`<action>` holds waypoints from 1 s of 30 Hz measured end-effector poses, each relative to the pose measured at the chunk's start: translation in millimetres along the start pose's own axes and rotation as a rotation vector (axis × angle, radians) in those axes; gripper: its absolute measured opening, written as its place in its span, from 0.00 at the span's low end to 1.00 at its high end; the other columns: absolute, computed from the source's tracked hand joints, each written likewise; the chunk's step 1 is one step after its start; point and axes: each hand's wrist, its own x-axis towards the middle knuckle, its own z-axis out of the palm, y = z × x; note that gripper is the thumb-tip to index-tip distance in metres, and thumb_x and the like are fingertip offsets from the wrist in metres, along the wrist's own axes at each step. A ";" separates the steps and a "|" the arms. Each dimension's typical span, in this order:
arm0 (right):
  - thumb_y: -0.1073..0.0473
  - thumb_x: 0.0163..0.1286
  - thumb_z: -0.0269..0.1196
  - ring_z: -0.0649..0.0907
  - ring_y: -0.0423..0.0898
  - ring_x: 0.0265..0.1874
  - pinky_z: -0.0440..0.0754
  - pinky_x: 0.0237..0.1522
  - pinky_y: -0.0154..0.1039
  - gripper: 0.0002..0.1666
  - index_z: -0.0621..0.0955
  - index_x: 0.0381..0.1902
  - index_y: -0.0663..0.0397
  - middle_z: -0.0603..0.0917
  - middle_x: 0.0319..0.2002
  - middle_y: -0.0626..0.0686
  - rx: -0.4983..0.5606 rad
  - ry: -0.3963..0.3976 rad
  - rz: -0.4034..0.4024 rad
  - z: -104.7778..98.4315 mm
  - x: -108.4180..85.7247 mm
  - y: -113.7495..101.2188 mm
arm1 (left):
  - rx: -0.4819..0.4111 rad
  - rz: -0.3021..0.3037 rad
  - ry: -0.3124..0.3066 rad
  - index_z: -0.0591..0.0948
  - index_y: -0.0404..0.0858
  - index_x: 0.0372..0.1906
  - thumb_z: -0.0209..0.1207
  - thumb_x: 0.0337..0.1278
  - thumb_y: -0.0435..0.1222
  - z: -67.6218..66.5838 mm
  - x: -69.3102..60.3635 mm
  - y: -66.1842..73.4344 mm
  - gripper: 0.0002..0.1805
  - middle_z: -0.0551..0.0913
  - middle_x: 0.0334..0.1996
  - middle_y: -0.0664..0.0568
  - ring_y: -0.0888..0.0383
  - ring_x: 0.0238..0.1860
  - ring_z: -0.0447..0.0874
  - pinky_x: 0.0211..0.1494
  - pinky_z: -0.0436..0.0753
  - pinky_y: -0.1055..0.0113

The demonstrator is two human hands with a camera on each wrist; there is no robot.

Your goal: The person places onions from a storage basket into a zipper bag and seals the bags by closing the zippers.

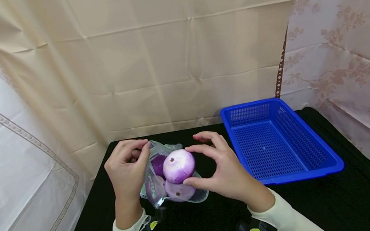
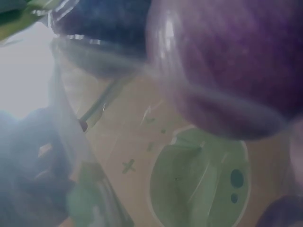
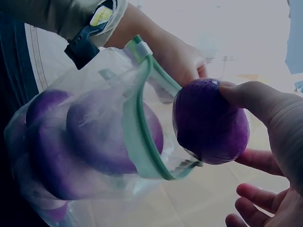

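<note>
My right hand [image 1: 223, 170] pinches a round purple onion [image 1: 179, 166] between thumb and forefinger, with its other fingers off it. That onion [image 3: 210, 120] is at the mouth of a clear zip bag [image 3: 149, 127] with a green closure strip and a slider. On the bag's left side, my left hand [image 1: 127, 167] grips the rim between thumb and curled fingers. Several more purple onions [image 1: 180, 191] lie inside the bag. Close up in the left wrist view, an onion [image 2: 227, 66] shows beside the bag's printed green pattern [image 2: 199, 179].
A blue plastic basket [image 1: 282, 178] with perforated walls stands to the right, with nothing visible in it. Black cloth [image 1: 206, 219] covers the table. A beige curtain [image 1: 155, 67] hangs behind, with patterned cloth [image 1: 340, 52] on the right and white cloth [image 1: 20, 179] on the left.
</note>
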 end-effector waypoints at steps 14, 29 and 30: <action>0.37 0.51 0.81 0.67 0.47 0.69 0.78 0.62 0.52 0.38 0.82 0.59 0.37 0.69 0.71 0.48 -0.108 0.001 -0.007 28.3 13.6 -8.0 | -0.008 0.014 0.007 0.90 0.32 0.29 0.73 0.49 0.21 -0.4 1.9 5.4 0.05 0.87 0.29 0.46 0.70 0.22 0.76 0.27 0.72 0.80; 0.44 0.70 0.68 0.68 0.56 0.71 0.71 0.67 0.56 0.17 0.89 0.54 0.35 0.72 0.73 0.55 -0.257 -0.016 -0.232 36.3 17.9 -5.0 | 0.008 0.026 -0.001 0.90 0.32 0.29 0.73 0.50 0.22 -1.6 3.3 10.5 0.04 0.87 0.29 0.46 0.69 0.22 0.75 0.26 0.71 0.79; 0.46 0.71 0.67 0.68 0.55 0.71 0.71 0.67 0.55 0.15 0.89 0.53 0.37 0.72 0.72 0.54 -0.236 -0.010 -0.224 35.2 17.9 -3.6 | 0.006 0.024 -0.002 0.90 0.32 0.29 0.73 0.50 0.22 -1.7 3.6 12.4 0.04 0.87 0.29 0.46 0.69 0.22 0.75 0.26 0.71 0.79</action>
